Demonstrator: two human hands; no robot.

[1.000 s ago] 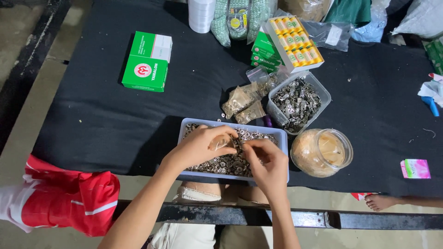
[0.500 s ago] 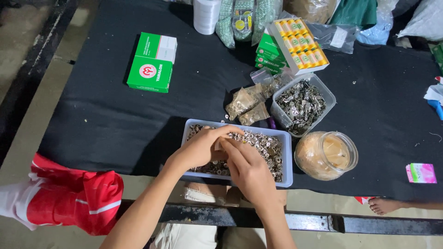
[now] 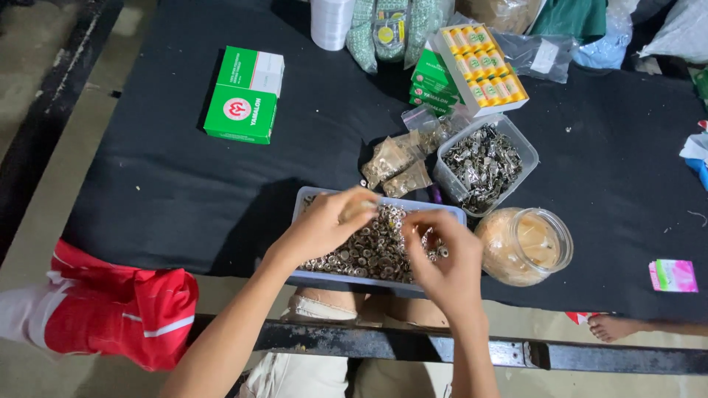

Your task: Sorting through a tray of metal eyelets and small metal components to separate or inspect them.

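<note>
Two hands are working over one shallow tray [image 3: 306, 274], which is sitting at the near edge of the table [image 3: 162, 184] and is holding a heap of small round metal snaps [image 3: 372, 247].

Left hand [image 3: 328, 221]: hovering over the tray's far left part, fingers curled together at the tips around what seems to be a small piece; the piece itself is too small to make out.

Right hand [image 3: 442, 258]: hanging over the tray's right part, fingers bent inward in a pinch; whether anything is caught between them cannot be told.

Clear plastic tub [image 3: 523, 151]: standing just behind the tray to the right, holding a pile of grey metal fittings [image 3: 483, 158].

Glass jar [image 3: 549, 239]: lying tilted just beside the tray's right end, mouth facing up and right, showing pale tan contents.

Small clear bags [image 3: 394, 162]: lying between tray and tub, holding small brownish parts.

Open carton of yellow spools [image 3: 483, 66]: resting at the far side on a stack of green boxes [image 3: 428, 77].

Green and white boxes [image 3: 247, 92]: lying well apart at the far left.

White roll [image 3: 332, 22]: standing at the far edge.

Pink packet [image 3: 672, 275]: lying near the right edge.

Red and white cloth [image 3: 110, 309]: showing below the table at the left.
</note>
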